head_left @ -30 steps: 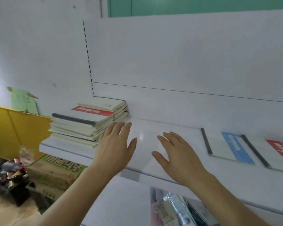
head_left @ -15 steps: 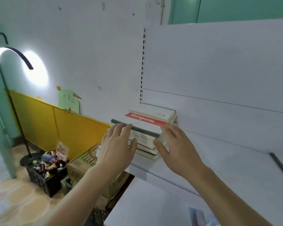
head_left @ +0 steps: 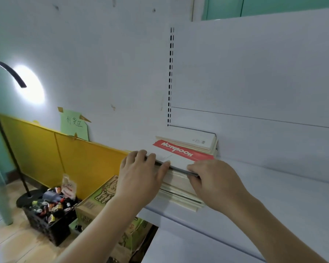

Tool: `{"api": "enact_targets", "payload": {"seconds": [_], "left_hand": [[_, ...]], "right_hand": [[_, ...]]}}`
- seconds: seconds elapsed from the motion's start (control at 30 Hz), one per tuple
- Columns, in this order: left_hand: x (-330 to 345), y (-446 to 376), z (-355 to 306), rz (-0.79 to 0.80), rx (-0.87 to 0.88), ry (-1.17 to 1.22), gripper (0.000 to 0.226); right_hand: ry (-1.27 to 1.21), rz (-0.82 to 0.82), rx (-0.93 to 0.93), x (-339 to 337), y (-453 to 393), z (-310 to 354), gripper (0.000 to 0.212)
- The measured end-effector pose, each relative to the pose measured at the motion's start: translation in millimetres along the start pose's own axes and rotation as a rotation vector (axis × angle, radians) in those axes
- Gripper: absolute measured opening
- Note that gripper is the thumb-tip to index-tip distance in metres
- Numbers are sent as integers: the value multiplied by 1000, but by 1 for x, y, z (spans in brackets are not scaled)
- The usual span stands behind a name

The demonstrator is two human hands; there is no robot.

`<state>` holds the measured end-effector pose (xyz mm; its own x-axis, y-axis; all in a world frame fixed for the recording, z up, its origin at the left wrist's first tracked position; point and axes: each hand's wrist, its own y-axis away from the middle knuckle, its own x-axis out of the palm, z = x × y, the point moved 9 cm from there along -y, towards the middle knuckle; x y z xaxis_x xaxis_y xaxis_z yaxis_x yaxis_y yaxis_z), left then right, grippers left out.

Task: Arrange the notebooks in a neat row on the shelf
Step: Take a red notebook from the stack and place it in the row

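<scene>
Head view: a stack of notebooks (head_left: pixel 186 175) lies flat at the left end of the white shelf (head_left: pixel 285 194), its back edge near the shelf's rear panel. The upper notebook with a red "Notebook" band (head_left: pixel 180 151) sits under a plain cream one (head_left: pixel 192 138) pushed further back. The left hand (head_left: pixel 141 179) curls its fingers (head_left: pixel 150 158) over the dark spine edge at the stack's front left; the right hand (head_left: pixel 215 179) grips the front right, fingers bent round the same dark edge, thumb hidden. Both hands hold the stack, not spread wide.

The covers look like thin card, so a single notebook would likely flex, while the whole stack seems fairly heavy and its smooth covers could slide over one another. The safer hold is probably at the 2 front corners, squeezing top and bottom together, or lifting a few at a time by the spine. Below the shelf stand a cardboard box (head_left: pixel 101 204) and a black crate (head_left: pixel 49 223) of small items.
</scene>
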<state>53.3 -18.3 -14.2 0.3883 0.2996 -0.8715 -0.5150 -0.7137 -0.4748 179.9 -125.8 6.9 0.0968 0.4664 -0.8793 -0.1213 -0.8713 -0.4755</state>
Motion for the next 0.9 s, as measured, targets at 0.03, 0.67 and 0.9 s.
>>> {"api": "enact_targets", "payload": {"seconds": [0.03,0.67,0.9], "left_hand": [[-1,-2,2,-15,16,11,70],[-29,11,27,-24,-170,1281,33],[-24,13,66,-26,-274,1245,38]], "right_hand": [[-25,-3,24,0,-1,-2,34],[-2,-194,253,-12,52,60,64],[-94,46,424,4,27,14,68]]}}
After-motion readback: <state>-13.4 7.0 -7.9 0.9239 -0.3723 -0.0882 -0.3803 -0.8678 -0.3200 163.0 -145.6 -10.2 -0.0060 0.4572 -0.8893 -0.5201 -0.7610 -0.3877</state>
